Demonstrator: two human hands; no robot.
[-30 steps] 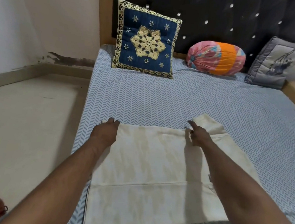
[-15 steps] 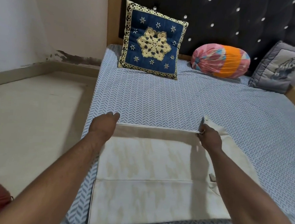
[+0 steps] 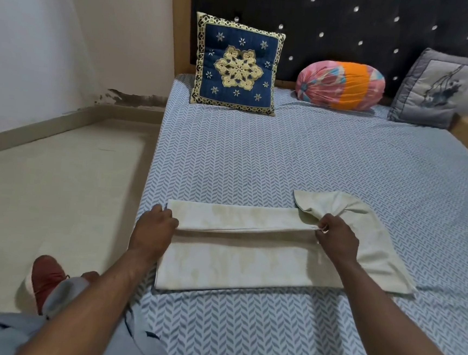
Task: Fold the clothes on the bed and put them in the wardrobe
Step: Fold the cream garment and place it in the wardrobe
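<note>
A cream cloth [image 3: 248, 263] lies partly folded on the blue herringbone bed sheet [image 3: 285, 159], near the bed's left side. Its far edge is lifted into a raised fold running between my two hands. My left hand [image 3: 154, 228] grips the fold's left end. My right hand [image 3: 337, 238] pinches the fold's right end, with a loose flap of the cloth bunched behind it and spreading to the right. No wardrobe is in view.
At the headboard stand a blue embroidered cushion [image 3: 235, 64], a pink and orange bolster [image 3: 340, 84] and a grey cushion [image 3: 436, 87]. Beige floor [image 3: 56, 190] lies to the left of the bed, with my red shoe [image 3: 46, 277] on it.
Both hands have pulled the cloth's far edge toward me, raising a fold over the lower part. The view has drawn back, so my shoe and lap show.
</note>
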